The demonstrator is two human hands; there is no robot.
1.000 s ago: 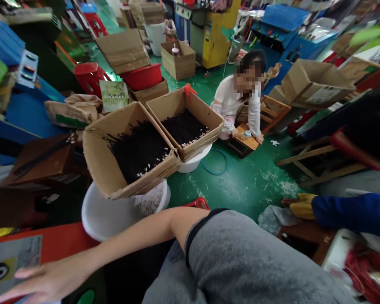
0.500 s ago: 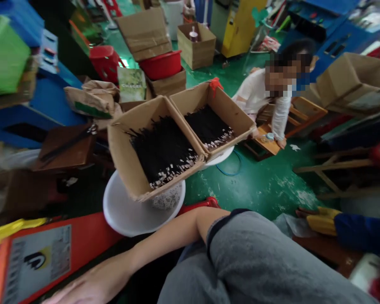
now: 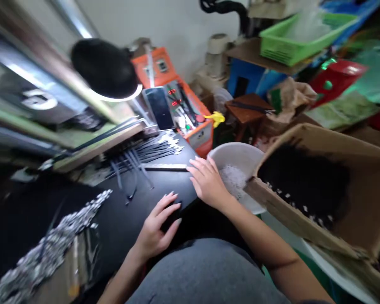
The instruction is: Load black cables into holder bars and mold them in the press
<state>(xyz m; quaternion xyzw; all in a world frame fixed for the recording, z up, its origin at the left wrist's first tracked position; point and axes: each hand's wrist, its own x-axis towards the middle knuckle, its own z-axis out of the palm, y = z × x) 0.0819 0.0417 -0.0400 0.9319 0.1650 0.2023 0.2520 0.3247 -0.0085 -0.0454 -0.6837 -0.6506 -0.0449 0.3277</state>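
swung from floor to black tabletop (image 3: 123, 236) | left hand (image 3: 155, 223), fingers (image 3: 169, 207) spread open, resting on tabletop | right hand (image 3: 207, 181), released, just beside white basin (image 3: 240, 154) | risk: leaning cardboard box (image 3: 335, 139) of black strips (image 3: 304, 173) tipping if bumped

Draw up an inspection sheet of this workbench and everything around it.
Surface: black work surface, silvery pieces heaped along it.
Job's things: black strips on the bench; white basin holding white bits; cardboard box of dark strips beside it.
Grips: left hand open on the surface; right hand open beside the basin.
Clutter: phone, orange digital unit, black lamp.
Cables: black hose or cable by the wall.
Surroundings: green crate on a shelf, wooden stool.
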